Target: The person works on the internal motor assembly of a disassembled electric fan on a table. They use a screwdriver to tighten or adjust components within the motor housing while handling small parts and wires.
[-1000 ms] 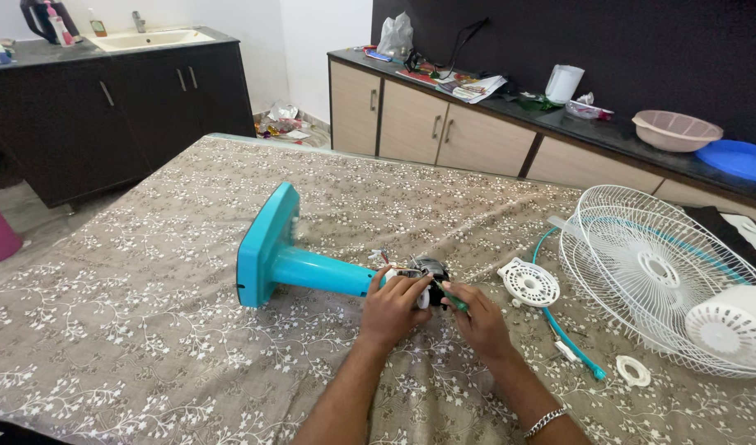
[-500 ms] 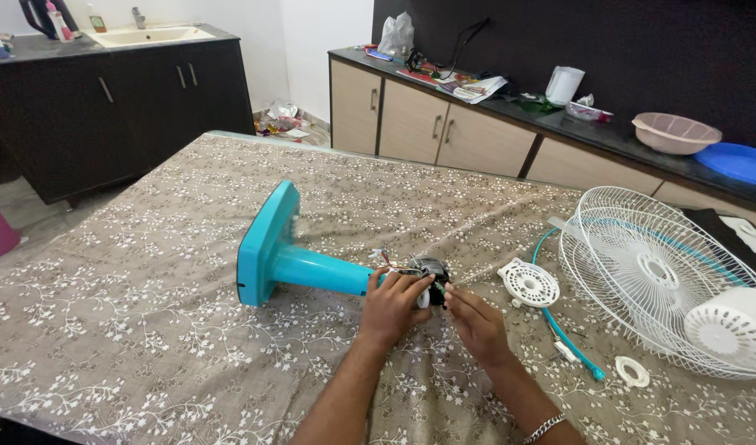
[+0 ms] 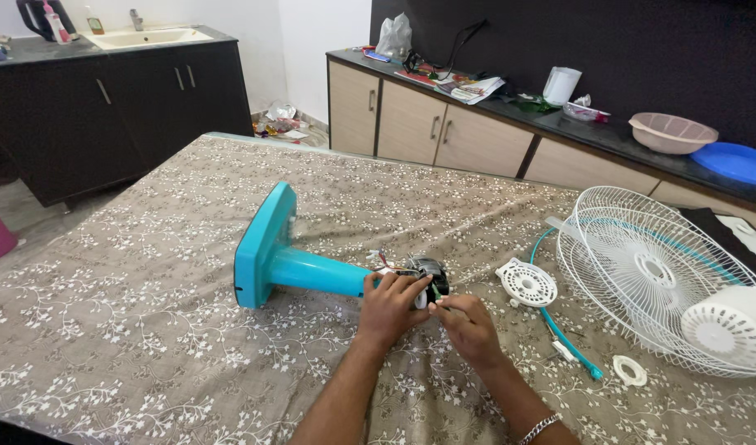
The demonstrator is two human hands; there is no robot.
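Item: turquoise fan stand, lying on its side near the middle of the desk, flat base turned toward the left, pole running right to a dark motor unit with loose wires showing at the joint.

Left hand: I see it wrapped over the pole's end where it meets the motor unit, fingers closed around it.

Right hand: just right of the motor unit, fingers pinched together at its lower edge; I cannot tell what small thing, if any, sits between the fingertips. A metal bracelet is at the wrist.

Desk covering: brown cloth with a white flower print.

Beside the hands, right: a round white plastic cap, a turquoise cable curving past it, and a small white ring lying flat.

Far right: a white wire fan guard, with a white domed housing resting on its near edge.

Background: a dark counter carrying a pink basin and a blue plate; a dark cabinet with a sink at the far left.
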